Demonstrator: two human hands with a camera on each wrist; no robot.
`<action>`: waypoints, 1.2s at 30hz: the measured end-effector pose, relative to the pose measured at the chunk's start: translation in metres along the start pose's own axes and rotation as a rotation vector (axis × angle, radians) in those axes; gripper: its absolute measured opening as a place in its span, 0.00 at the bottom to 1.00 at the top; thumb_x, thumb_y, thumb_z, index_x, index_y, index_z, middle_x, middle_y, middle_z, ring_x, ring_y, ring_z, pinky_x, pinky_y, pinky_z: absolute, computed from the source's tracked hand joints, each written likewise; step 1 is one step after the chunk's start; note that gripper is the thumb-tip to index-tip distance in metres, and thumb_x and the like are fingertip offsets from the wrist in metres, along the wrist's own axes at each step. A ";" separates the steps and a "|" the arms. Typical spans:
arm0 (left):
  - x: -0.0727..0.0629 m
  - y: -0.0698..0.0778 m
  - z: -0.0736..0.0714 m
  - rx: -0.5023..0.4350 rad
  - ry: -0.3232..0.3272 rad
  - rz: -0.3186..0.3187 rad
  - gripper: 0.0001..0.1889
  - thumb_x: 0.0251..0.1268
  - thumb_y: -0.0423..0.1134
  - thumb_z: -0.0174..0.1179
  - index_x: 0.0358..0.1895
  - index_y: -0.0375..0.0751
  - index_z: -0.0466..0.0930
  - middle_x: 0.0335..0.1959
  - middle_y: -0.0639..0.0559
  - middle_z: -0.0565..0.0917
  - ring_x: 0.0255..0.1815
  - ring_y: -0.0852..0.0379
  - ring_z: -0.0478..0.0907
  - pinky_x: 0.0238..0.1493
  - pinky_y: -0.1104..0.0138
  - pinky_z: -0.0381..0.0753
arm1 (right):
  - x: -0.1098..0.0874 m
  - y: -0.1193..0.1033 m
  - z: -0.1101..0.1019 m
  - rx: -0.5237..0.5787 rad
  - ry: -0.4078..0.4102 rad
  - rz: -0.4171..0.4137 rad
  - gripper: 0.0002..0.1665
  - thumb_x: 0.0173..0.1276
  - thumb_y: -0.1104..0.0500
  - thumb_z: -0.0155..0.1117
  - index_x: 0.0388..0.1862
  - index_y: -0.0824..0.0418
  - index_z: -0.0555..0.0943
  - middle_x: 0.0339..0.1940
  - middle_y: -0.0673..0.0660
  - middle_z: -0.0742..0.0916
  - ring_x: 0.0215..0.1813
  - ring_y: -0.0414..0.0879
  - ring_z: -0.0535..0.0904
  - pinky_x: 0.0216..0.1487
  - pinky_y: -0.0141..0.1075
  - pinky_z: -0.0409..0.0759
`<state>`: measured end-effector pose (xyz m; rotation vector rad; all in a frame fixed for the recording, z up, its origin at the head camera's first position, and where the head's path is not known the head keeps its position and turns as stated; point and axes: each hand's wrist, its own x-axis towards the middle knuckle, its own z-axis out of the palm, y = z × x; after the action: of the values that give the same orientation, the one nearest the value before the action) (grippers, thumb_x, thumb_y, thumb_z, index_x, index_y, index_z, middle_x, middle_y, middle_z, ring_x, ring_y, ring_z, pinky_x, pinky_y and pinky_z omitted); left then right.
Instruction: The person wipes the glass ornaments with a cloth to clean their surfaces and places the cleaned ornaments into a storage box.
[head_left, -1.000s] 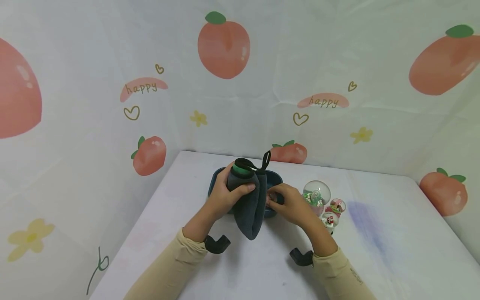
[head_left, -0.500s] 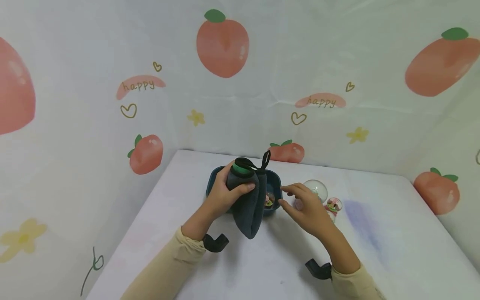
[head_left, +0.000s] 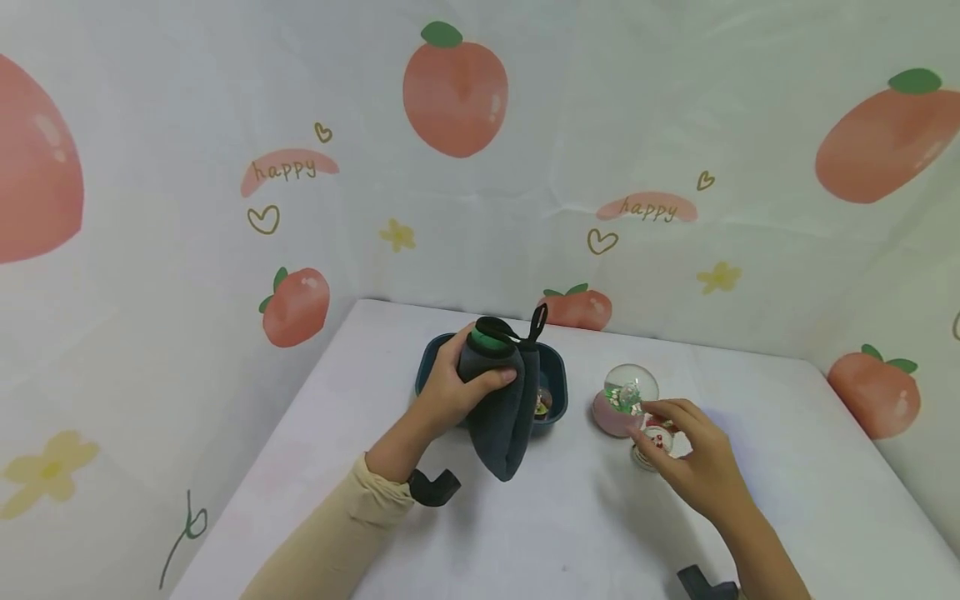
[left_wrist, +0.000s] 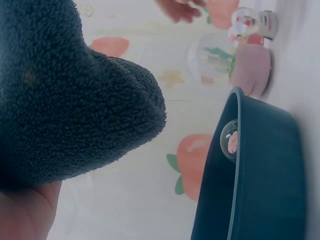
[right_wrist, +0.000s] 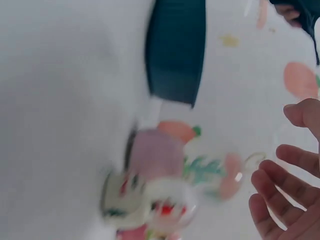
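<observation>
My left hand [head_left: 446, 396] grips a dark grey-blue fleecy cloth [head_left: 491, 421] with black trim and a hanging loop; something green shows at its top. The cloth is up in front of a dark teal tub [head_left: 555, 379] and hides part of it. Inside the tub is a small snow globe [left_wrist: 230, 141]. My right hand [head_left: 701, 462], fingers loosely bent and apart, is beside a small white-based snow globe [head_left: 657, 440]. Just behind that stands a large snow globe [head_left: 626, 404] on a pink base. Another small pink globe is mostly hidden by the right hand.
Everything stands on a white table [head_left: 540, 533] with a faint blue-purple smudge at the right. A white backdrop [head_left: 540, 125] printed with peaches closes off the back and sides. A black camera mount [head_left: 433, 489] sticks out from the left wrist.
My right hand let go of the small snow globe in the tub and moved right to the globes on the table. The left hand stays in place with the cloth.
</observation>
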<state>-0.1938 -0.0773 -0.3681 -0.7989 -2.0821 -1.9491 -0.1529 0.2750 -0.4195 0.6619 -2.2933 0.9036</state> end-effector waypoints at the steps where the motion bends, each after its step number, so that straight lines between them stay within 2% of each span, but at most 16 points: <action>1: 0.000 -0.001 0.000 0.000 -0.002 0.001 0.26 0.63 0.47 0.69 0.62 0.43 0.79 0.54 0.44 0.85 0.54 0.53 0.80 0.56 0.59 0.81 | -0.003 0.003 -0.002 -0.011 0.006 0.018 0.28 0.51 0.74 0.82 0.52 0.60 0.88 0.47 0.46 0.87 0.47 0.29 0.79 0.51 0.17 0.74; 4: 0.000 -0.001 0.001 -0.001 -0.009 0.001 0.26 0.63 0.48 0.69 0.62 0.43 0.79 0.54 0.44 0.85 0.55 0.53 0.80 0.57 0.57 0.82 | -0.011 0.011 -0.007 -0.034 -0.003 0.098 0.26 0.53 0.71 0.83 0.52 0.60 0.88 0.47 0.50 0.88 0.47 0.31 0.80 0.49 0.19 0.74; 10: 0.000 -0.003 0.002 -0.002 -0.019 -0.004 0.27 0.63 0.48 0.69 0.63 0.41 0.78 0.54 0.44 0.85 0.55 0.52 0.80 0.56 0.57 0.82 | -0.023 0.026 -0.009 -0.068 -0.093 0.234 0.24 0.59 0.63 0.83 0.55 0.62 0.87 0.48 0.57 0.89 0.46 0.34 0.81 0.43 0.23 0.77; 15: 0.000 -0.003 0.002 0.009 -0.019 -0.008 0.27 0.63 0.48 0.69 0.63 0.42 0.79 0.55 0.44 0.85 0.55 0.52 0.80 0.57 0.56 0.82 | -0.028 0.039 -0.008 -0.079 -0.152 0.302 0.30 0.59 0.60 0.84 0.60 0.64 0.84 0.48 0.58 0.89 0.45 0.34 0.82 0.41 0.28 0.81; 18: -0.001 -0.002 0.003 0.018 -0.020 -0.013 0.26 0.63 0.48 0.69 0.63 0.42 0.78 0.54 0.44 0.85 0.56 0.52 0.80 0.58 0.56 0.81 | -0.030 0.044 -0.007 -0.061 -0.200 0.364 0.34 0.59 0.56 0.85 0.62 0.64 0.83 0.51 0.60 0.89 0.45 0.38 0.84 0.42 0.31 0.83; 22: -0.001 -0.002 0.003 0.011 -0.022 -0.013 0.26 0.63 0.47 0.68 0.62 0.42 0.78 0.54 0.44 0.85 0.55 0.52 0.80 0.57 0.57 0.82 | -0.031 0.049 -0.006 -0.044 -0.307 0.460 0.39 0.60 0.51 0.84 0.66 0.66 0.80 0.56 0.64 0.89 0.46 0.46 0.86 0.41 0.33 0.83; 25: 0.000 -0.003 0.004 0.002 -0.025 -0.005 0.25 0.63 0.46 0.69 0.62 0.41 0.78 0.53 0.43 0.85 0.55 0.52 0.80 0.56 0.58 0.82 | -0.031 0.052 -0.006 -0.030 -0.377 0.517 0.40 0.61 0.50 0.84 0.66 0.68 0.79 0.56 0.65 0.89 0.45 0.49 0.88 0.39 0.32 0.83; 30: 0.000 -0.003 0.004 -0.003 -0.032 0.011 0.25 0.63 0.45 0.69 0.61 0.41 0.79 0.53 0.44 0.85 0.55 0.52 0.80 0.56 0.57 0.82 | -0.029 0.053 -0.007 -0.011 -0.421 0.544 0.39 0.59 0.53 0.85 0.64 0.70 0.80 0.50 0.63 0.90 0.44 0.50 0.89 0.37 0.33 0.82; 36: 0.000 -0.004 0.004 0.004 -0.032 0.016 0.26 0.63 0.48 0.71 0.61 0.42 0.79 0.54 0.44 0.86 0.55 0.52 0.81 0.57 0.57 0.82 | -0.029 0.056 -0.006 -0.034 -0.436 0.545 0.38 0.59 0.56 0.84 0.62 0.73 0.79 0.50 0.66 0.90 0.44 0.52 0.89 0.36 0.33 0.82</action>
<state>-0.1945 -0.0735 -0.3720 -0.8492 -2.0904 -1.9360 -0.1653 0.3220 -0.4593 0.2228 -2.9529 1.0304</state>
